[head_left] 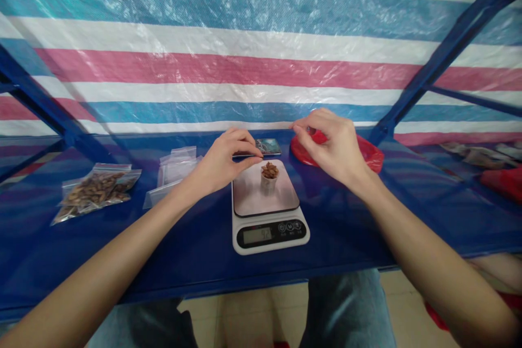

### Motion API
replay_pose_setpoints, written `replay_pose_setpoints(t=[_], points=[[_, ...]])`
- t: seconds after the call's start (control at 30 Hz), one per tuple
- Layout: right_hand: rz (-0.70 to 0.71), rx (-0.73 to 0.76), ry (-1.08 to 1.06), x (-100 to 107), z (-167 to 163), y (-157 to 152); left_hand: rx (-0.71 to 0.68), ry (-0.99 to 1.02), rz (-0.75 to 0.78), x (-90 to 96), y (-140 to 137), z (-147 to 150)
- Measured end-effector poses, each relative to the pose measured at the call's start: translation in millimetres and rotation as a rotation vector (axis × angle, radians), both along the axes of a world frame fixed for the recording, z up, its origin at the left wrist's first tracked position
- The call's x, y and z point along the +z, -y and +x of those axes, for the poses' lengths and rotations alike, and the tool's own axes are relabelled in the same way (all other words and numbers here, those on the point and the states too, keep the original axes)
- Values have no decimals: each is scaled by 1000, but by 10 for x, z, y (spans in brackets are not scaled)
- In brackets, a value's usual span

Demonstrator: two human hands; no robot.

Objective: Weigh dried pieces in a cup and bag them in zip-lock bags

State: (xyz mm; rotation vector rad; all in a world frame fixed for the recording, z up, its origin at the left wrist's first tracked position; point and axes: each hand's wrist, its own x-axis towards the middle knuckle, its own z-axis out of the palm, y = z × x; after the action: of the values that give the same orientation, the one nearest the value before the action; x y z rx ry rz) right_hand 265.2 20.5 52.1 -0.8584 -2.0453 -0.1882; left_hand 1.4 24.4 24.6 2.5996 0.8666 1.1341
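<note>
A white kitchen scale (240, 242) with a pinkish metal plate stands in front of me, its display reading about 92. On the plate sits a small cup (268, 185) heaped with brown dried pieces (269, 170). My left hand (232, 157) hovers at the plate's upper left, thumb and index tips together just beside the heap. What those fingertips hold, if anything, is hidden. My right hand (332, 144) is raised right of the scale, in front of a red plastic bag (371, 155). Its fingers are pinched together; anything between them is too small to make out.
Filled zip bags of brown dried pieces (98, 190) lie at the left. Nearer the scale are clear zip bags (177, 166). A dark flat object (269, 146) lies behind the scale. Blue metal posts (440, 60) and a striped plastic sheet (228, 70) bound the blue table (196, 250).
</note>
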Motion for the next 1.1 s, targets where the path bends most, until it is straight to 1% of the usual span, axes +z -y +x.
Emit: replay_pose_setpoints(t=[0.1,0.17,0.43,0.63,0.77,0.87,0.97,1.0,1.03,1.07,1.1], points=[[4,7,18,-17,9,-21,-45,10,7,99,33,126],[15,11,18,-23,15,-29,-66,-3,7,120,27,163],[-1,12,13,-17,24,-12,-64,-50,-37,82,16,122],[3,6,24,-25,26,-22,-95,11,-78,86,14,97],[-5,9,36,-45,12,-29,-41,56,-160,84,9,54],[-17,0,39,-42,18,-46,8,81,-177,81,13,-24],[-23,-40,21,-4,100,-76,82,52,-202,59,43,-142],[-44,-55,-9,8,148,-85,122,36,-225,44,61,-184],[-95,-57,-49,15,204,-92,160,28,-257,27,83,-221],[-187,-37,-87,13,264,-95,197,23,-301,7,107,-253],[-320,8,-109,-1,321,-95,229,22,-351,-15,134,-277]])
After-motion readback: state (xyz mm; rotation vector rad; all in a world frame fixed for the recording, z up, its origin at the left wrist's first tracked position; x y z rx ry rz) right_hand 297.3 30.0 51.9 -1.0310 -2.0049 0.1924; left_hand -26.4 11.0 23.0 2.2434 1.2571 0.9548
